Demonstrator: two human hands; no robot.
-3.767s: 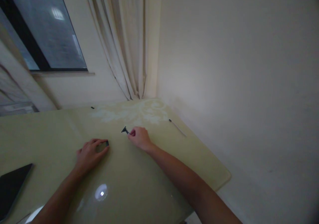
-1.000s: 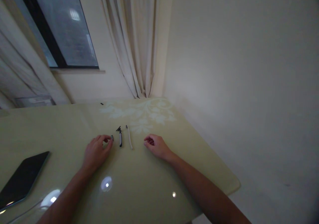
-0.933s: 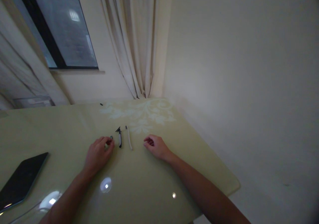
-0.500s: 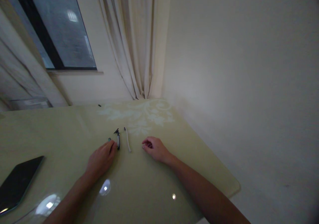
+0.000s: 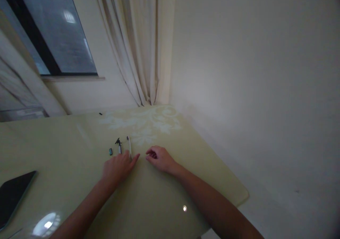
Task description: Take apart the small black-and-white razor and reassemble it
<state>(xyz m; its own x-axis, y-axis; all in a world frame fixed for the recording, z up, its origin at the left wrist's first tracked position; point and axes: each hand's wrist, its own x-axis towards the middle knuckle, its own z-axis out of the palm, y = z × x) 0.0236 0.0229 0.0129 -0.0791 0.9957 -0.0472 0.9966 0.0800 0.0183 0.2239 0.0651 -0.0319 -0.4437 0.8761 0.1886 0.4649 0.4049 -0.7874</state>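
My left hand (image 5: 118, 166) is over the table with its thumb spread away from the fingers, which reach the lower ends of a razor (image 5: 119, 149) and a white toothbrush (image 5: 130, 147) with dark bristles. It covers part of both handles, and whether it touches them I cannot tell. To its upper left lies a small dark green block-like piece (image 5: 111, 151), its kind unclear. My right hand (image 5: 160, 159) rests on the table to the right of the toothbrush, fingers loosely curled in, with nothing visible in them.
A dark tablet-like slab (image 5: 16, 196) lies at the left on the pale glossy table (image 5: 148, 203). Near the back edge is a tiny black piece (image 5: 100, 114). A wall (image 5: 239, 90) borders the table's right side; curtains (image 5: 138, 47) hang behind.
My left hand has moved right from the small green piece, which is now uncovered, to the razor and toothbrush, and its thumb has spread. My right hand keeps its pose. The view has shifted slightly.
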